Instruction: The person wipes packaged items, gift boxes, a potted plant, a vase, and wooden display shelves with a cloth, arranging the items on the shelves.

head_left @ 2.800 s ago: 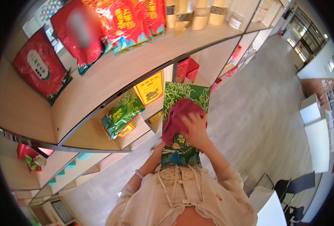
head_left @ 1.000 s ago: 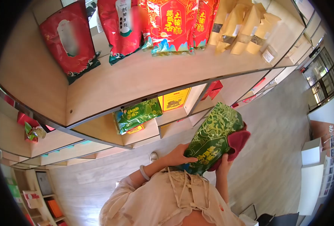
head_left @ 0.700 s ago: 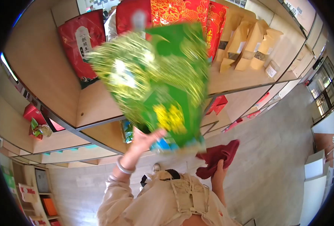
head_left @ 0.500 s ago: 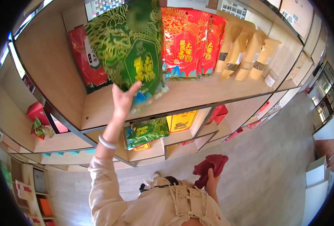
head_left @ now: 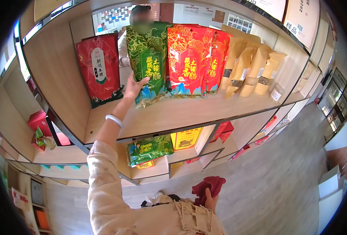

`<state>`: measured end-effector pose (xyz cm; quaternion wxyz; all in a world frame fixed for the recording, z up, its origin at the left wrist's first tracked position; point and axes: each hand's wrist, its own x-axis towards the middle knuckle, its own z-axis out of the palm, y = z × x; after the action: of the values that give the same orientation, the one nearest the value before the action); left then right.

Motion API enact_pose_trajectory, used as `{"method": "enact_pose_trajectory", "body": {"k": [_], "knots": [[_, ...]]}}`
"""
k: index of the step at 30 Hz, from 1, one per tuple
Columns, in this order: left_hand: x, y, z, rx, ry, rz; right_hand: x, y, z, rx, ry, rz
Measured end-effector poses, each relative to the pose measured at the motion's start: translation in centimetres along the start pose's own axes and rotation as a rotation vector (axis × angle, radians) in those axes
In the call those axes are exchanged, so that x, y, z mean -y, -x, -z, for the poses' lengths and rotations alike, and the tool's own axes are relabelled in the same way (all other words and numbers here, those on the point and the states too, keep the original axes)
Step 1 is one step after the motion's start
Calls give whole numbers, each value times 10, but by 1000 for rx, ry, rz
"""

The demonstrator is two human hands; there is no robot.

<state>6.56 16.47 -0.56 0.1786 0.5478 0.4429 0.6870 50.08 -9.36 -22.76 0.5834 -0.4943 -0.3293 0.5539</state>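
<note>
My left hand (head_left: pixel 134 86) grips the lower left edge of a green and gold sausage packet (head_left: pixel 146 58), thumb on its front and fingers hidden behind. The packet stands upright on the wooden shelf (head_left: pixel 173 113), beside a bright red sausage packet (head_left: pixel 189 51) with another red one behind its right side. To the left leans a darker red packet (head_left: pixel 97 58) with a white label. Down by my waist, my right hand (head_left: pixel 210 199) is closed on a crumpled dark red cloth (head_left: pixel 208 187).
Brown paper pouches (head_left: pixel 255 70) and a small jar (head_left: pixel 277 92) stand farther right on the shelf. Below lie another green packet (head_left: pixel 152 149) and a yellow box (head_left: pixel 186 138). Behind the open-backed shelf is a person (head_left: pixel 123 49). A shelf upright (head_left: pixel 57 66) bounds the left side.
The green packet has gone from tilted and nearer me to upright beside the red packets, my left hand still on it. A person now shows behind the shelf. The cloth stays in my right hand.
</note>
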Motion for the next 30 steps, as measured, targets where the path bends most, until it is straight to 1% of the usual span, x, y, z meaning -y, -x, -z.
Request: {"method": "enact_pose_trajectory", "body": {"k": [1, 2, 4, 6, 8, 10, 11, 13, 14, 16, 17, 19, 20, 22, 23, 25, 26, 28, 30], "knots": [[-3, 0, 0, 5, -115, -57, -1, 1, 0, 13, -21, -13], [-5, 1, 0, 8, -116, -57, -2, 2, -1, 26, -44, -26], [-22, 8, -4, -90, -535, -96, 0, 4, -2, 20, -46, -49], [-31, 17, -4, -82, -544, -76, 1, 3, -3, 16, -46, -68], [-26, 25, -1, -75, -552, -55, -1, 2, -2, -5, -18, -11], [2, 31, 11, -143, -965, -437, -10, -3, 4, -13, -10, 1], [14, 29, 16, -143, -966, -437, -14, -5, 7, -21, -4, 11], [20, 29, 21, -12, -791, -68, -8, -4, 4, -21, 0, -26], [24, 29, 25, -13, -794, -62, -3, -3, 3, -21, 7, -61], [6, 29, 22, 90, -898, 83, 1, -1, -3, -16, -13, -90], [15, 30, 27, 85, -898, 85, 2, -2, -5, -14, -38, -115], [33, 37, 37, 135, -973, -54, -7, -7, 0, 16, -46, -114], [36, 42, 40, 133, -975, -54, -12, -10, 2, 42, -58, -115], [27, 51, 41, 199, -1111, 37, -12, -12, -1, 60, -53, -105], [23, 50, 40, 201, -1114, 39, -13, -11, -1, 74, -43, -94], [14, 48, 36, 288, -1040, 131, -18, -13, 1, 69, -4, -93], [10, 47, 32, 285, -1040, 133, -20, -14, 2, 64, 35, -86], [0, 47, 25, 234, -1088, 205, -17, -14, -1, 71, 35, -93], [9, 44, 24, 192, -1058, 191, -14, -14, -3, 79, 38, -101]]}}
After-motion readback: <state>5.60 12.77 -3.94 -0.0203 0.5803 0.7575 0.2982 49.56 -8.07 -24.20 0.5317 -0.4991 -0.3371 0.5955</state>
